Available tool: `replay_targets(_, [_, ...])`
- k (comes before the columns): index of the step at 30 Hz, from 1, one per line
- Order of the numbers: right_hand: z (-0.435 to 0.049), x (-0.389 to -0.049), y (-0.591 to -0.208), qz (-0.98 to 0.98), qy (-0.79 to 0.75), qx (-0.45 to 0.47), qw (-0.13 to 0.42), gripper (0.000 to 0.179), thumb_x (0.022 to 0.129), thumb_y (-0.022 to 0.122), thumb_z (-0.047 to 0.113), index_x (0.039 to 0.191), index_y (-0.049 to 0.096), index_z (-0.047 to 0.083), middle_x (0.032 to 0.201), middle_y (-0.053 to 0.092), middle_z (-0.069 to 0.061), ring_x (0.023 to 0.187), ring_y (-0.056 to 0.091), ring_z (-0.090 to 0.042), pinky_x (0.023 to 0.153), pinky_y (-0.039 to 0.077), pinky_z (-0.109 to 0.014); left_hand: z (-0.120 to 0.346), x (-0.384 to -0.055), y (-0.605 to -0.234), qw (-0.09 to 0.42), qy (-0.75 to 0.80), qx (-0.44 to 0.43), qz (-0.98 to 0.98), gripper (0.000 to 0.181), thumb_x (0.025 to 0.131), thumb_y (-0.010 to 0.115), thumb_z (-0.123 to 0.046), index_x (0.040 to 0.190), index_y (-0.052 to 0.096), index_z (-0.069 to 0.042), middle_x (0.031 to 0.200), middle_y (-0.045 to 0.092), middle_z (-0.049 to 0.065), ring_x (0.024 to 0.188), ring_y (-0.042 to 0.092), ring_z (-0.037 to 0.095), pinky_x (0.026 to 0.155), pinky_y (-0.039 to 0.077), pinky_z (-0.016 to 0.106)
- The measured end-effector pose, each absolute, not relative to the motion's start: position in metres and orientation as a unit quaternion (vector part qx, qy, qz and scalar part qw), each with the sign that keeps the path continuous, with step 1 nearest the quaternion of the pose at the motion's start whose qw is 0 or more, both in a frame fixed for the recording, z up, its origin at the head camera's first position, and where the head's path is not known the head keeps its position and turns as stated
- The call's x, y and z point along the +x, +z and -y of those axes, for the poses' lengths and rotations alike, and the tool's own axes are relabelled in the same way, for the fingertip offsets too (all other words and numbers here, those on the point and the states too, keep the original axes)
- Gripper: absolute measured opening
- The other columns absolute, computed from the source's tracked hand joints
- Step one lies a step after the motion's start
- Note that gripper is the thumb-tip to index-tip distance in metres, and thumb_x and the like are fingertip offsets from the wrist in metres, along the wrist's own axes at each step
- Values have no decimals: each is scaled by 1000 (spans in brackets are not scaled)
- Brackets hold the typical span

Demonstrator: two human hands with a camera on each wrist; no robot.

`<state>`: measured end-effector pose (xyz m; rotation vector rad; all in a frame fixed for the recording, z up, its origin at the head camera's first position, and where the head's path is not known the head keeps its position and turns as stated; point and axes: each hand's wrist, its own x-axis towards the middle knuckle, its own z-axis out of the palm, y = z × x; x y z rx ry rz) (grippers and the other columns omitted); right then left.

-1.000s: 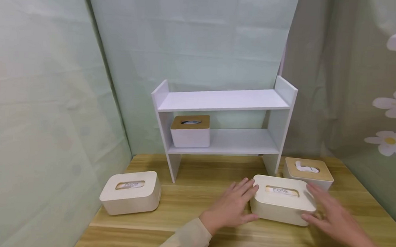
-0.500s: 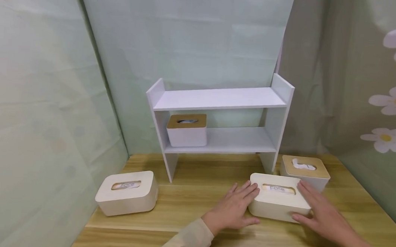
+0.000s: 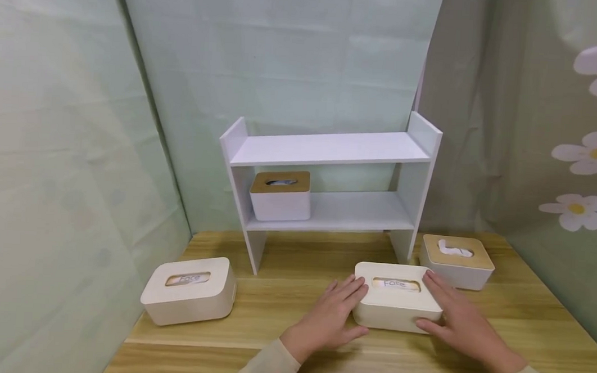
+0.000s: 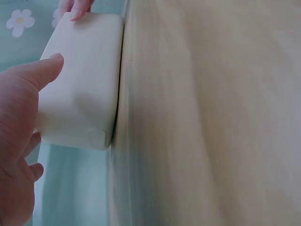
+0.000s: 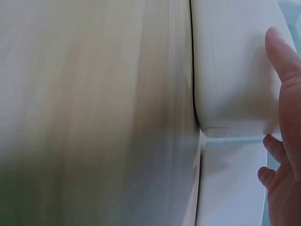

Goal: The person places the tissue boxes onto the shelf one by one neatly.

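A cream tissue box (image 3: 398, 310) with "Face" showing in its top slot stands on the table between my two hands. My left hand (image 3: 324, 323) rests on its left end, fingers straight near the top corner. On the opposite end lies my right hand (image 3: 465, 327), fingers along the top edge and thumb toward the front side. In the left wrist view the left thumb (image 4: 49, 70) lies over the box's side (image 4: 89, 66). In the right wrist view the right thumb (image 5: 280, 47) lies beside the box's side (image 5: 230, 61), and other fingertips reach past its end.
A white two-tier shelf (image 3: 330, 151) stands at the back, with a wood-lidded white tissue box (image 3: 281, 205) on its lower tier at left. Another wood-lidded box (image 3: 456, 262) sits behind right. A second cream tissue box (image 3: 186, 296) is at the left of the wooden table (image 3: 272, 298).
My right hand has come onto the right end of the cream tissue box. Both hands and the box have since slid left, away from the wood-lidded box at right.
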<state>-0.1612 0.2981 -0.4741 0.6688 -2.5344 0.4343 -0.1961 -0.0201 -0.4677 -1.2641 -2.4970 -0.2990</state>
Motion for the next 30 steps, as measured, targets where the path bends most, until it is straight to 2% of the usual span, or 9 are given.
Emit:
replay_targets(5, [-282, -170, -474, 923, 161, 251, 243, 95, 73, 79, 50, 145, 40, 0, 148, 39, -18, 129, 44, -39, 108, 6, -10, 38, -194, -463, 162, -118, -430, 880, 80, 86, 65, -54, 147, 39, -8, 153, 34, 6, 142, 29, 25, 108, 32, 51])
replay_targets(8, [-271, -176, -474, 925, 158, 248, 239, 95, 74, 77, 52, 145, 40, 1, 149, 39, -16, 129, 45, -37, 111, 24, -25, 47, -195, -461, 156, -124, -418, 887, 80, 86, 66, -53, 146, 40, -8, 153, 35, 7, 141, 29, 25, 108, 31, 52])
replay_targets(10, [-264, -179, -475, 927, 161, 247, 231, 94, 76, 76, 53, 145, 40, 1, 150, 37, -16, 128, 45, -37, 107, 35, -39, 53, -195, -461, 155, -126, -410, 890, 80, 85, 67, -53, 146, 41, -7, 152, 36, 7, 141, 30, 26, 108, 31, 52])
replay_targets(12, [-256, -182, -475, 929, 168, 247, 220, 94, 77, 74, 54, 146, 38, 1, 151, 36, -16, 129, 45, -37, 98, 41, -50, 59, -194, -460, 153, -130, -401, 894, 80, 84, 68, -52, 145, 42, -6, 152, 36, 7, 141, 31, 26, 108, 31, 53])
replay_targets(17, [-237, -189, -476, 929, 195, 245, 198, 93, 79, 71, 56, 147, 37, 2, 153, 33, -13, 133, 40, -36, 100, 40, -52, 73, -192, -458, 146, -150, -380, 901, 79, 83, 71, -49, 142, 46, -4, 151, 38, 9, 139, 33, 28, 106, 32, 55])
replay_targets(30, [-207, -201, -471, 933, 222, 234, 157, 94, 82, 64, 62, 150, 33, 6, 156, 28, -9, 137, 34, -31, 100, 40, -52, 94, -202, -452, 147, -141, -327, 923, 67, 85, 69, -47, 136, 55, -6, 144, 48, 7, 135, 39, 29, 108, 29, 56])
